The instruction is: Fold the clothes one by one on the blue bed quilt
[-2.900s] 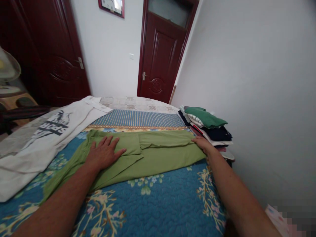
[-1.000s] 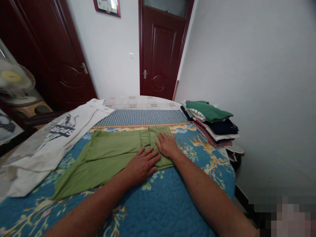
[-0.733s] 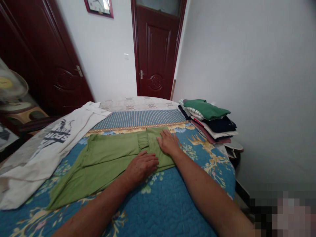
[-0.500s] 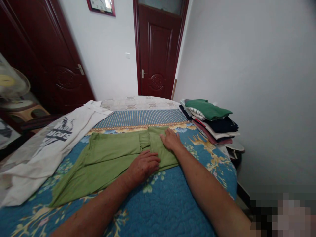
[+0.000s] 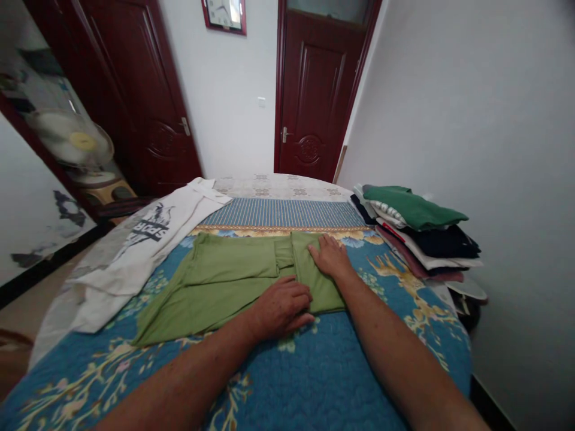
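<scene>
An olive-green garment (image 5: 233,260) lies spread on the bed, with its right end folded over and a gathered band beside the fold. Flat on that folded end rests my right hand (image 5: 330,256), its fingers apart near the far edge. My left hand (image 5: 284,304) lies palm down on the near part of the fold, with slightly bent fingers touching the cloth and the thumb held away. Neither hand grips anything. Part of the garment's near edge is hidden behind my left hand and forearm.
A white printed long-sleeved top (image 5: 150,239) lies at the left of the bed. Folded clothes form a stack (image 5: 417,233) at the right edge, near the wall. A blue floral quilt (image 5: 314,383) covers the bed. A fan (image 5: 74,140) stands beyond, at the left.
The view has turned left, so everything appears farther right. My hands stay on the folded end of the green garment, nearly in the same places on it.
</scene>
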A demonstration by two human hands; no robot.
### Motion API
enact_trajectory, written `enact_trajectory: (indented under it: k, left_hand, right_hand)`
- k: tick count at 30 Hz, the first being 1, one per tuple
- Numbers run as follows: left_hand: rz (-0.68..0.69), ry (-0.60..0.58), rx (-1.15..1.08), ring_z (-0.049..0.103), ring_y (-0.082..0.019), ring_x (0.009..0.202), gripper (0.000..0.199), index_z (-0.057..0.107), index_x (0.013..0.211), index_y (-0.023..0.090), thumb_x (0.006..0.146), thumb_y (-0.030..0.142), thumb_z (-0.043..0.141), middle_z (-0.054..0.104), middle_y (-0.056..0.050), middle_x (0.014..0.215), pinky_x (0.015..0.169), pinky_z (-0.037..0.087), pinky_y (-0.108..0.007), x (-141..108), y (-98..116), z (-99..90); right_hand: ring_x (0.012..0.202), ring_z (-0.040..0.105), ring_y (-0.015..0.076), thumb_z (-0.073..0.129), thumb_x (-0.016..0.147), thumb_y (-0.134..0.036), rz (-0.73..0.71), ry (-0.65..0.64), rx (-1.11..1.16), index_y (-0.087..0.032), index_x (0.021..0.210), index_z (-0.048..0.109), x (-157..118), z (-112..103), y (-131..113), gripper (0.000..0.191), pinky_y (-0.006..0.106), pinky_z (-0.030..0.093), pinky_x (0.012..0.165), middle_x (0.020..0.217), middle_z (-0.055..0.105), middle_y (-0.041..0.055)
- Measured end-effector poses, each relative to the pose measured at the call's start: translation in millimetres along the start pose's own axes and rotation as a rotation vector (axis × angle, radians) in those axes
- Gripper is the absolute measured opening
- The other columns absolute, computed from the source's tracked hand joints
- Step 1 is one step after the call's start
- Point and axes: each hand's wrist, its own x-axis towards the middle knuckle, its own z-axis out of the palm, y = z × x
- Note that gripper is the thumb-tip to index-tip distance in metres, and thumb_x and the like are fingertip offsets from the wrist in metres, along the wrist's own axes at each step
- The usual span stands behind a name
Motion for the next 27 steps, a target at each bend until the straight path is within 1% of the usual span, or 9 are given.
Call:
enact_trajectory:
  k: [4,6,11,14,16,19,22,24,27]
  left_hand:
    - [-0.055,0.028,-0.007,0.068,-0.027,0.117,0.033,0.072,0.108,0.021,0.105,0.05,0.057,0.075,-0.013,0.118,0.108,0.05,-0.044,0,3,1.3]
    - [-0.163,0.098,-0.017,0.067,-0.028,0.12,0.032,0.072,0.113,0.02,0.105,0.047,0.057,0.074,-0.015,0.123,0.107,0.052,-0.044,2,3,4.0]
    - [-0.672,0.28,-0.149,0.071,-0.027,0.115,0.034,0.066,0.132,0.02,0.099,0.029,0.065,0.075,-0.015,0.127,0.105,0.054,-0.042,16,-8,6.9]
    - [-0.924,0.319,-0.321,0.075,-0.024,0.099,0.042,0.064,0.136,0.018,0.096,0.029,0.07,0.08,-0.012,0.109,0.092,0.056,-0.036,35,-22,0.8]
    - [-1.045,0.293,-0.428,0.075,-0.023,0.084,0.046,0.064,0.136,0.014,0.095,0.034,0.072,0.079,-0.01,0.092,0.078,0.055,-0.032,49,-29,-3.0]
    - [-1.159,0.205,-0.513,0.066,-0.02,0.059,0.035,0.074,0.112,0.012,0.093,0.041,0.075,0.071,-0.005,0.068,0.06,0.045,-0.029,68,-36,-2.6]
    - [-1.185,0.183,-0.515,0.057,-0.016,0.053,0.026,0.07,0.075,0.015,0.09,0.035,0.077,0.062,-0.003,0.057,0.055,0.038,-0.027,79,-37,2.3]
    - [-1.193,0.189,-0.526,0.052,-0.014,0.05,0.029,0.063,0.067,0.017,0.091,0.029,0.074,0.057,0.0,0.053,0.053,0.035,-0.026,82,-37,3.7]
    - [-1.202,0.188,-0.563,0.043,-0.012,0.043,0.028,0.058,0.069,0.019,0.095,0.028,0.067,0.047,0.004,0.05,0.048,0.032,-0.025,79,-36,0.5]
  right_hand:
    - [0.16,0.032,0.0399,0.039,0.109,-0.057,-0.013,0.047,-0.006,-0.013,0.16,0.05,1,8,6,0.068,0.063,0.021,0.128,0.173,0.036,0.0208]
    - [0.158,0.035,0.0392,0.039,0.109,-0.056,-0.018,0.073,-0.006,-0.014,0.159,0.052,2,11,7,0.066,0.061,0.023,0.128,0.172,0.039,0.0204]
    - [0.154,0.044,0.0321,0.038,0.111,-0.049,-0.03,0.122,0.06,-0.015,0.151,0.061,8,9,10,0.058,0.049,0.028,0.129,0.165,0.05,0.0191]
    - [0.149,0.052,0.0249,0.037,0.11,-0.042,-0.027,0.106,0.231,-0.015,0.15,0.063,16,1,19,0.055,0.039,0.034,0.126,0.159,0.058,0.0154]
    - [0.144,0.057,0.0208,0.036,0.109,-0.037,-0.002,0.111,0.372,-0.016,0.147,0.066,21,-6,30,0.053,0.034,0.039,0.122,0.153,0.064,0.0122]
    - [0.137,0.062,0.0194,0.037,0.104,-0.032,0.05,0.176,0.527,-0.018,0.138,0.073,23,-14,48,0.051,0.032,0.044,0.117,0.143,0.072,0.0095]
    - [0.13,0.067,0.0211,0.041,0.098,-0.029,0.072,0.216,0.625,-0.02,0.13,0.078,22,-17,58,0.05,0.035,0.047,0.114,0.134,0.077,0.0079]
    - [0.127,0.069,0.0214,0.043,0.095,-0.027,0.065,0.215,0.661,-0.022,0.128,0.08,20,-18,60,0.05,0.036,0.048,0.114,0.131,0.078,0.0061]
    - [0.127,0.069,0.0206,0.045,0.093,-0.025,0.039,0.208,0.673,-0.025,0.129,0.08,20,-18,60,0.05,0.036,0.048,0.114,0.128,0.079,0.0041]
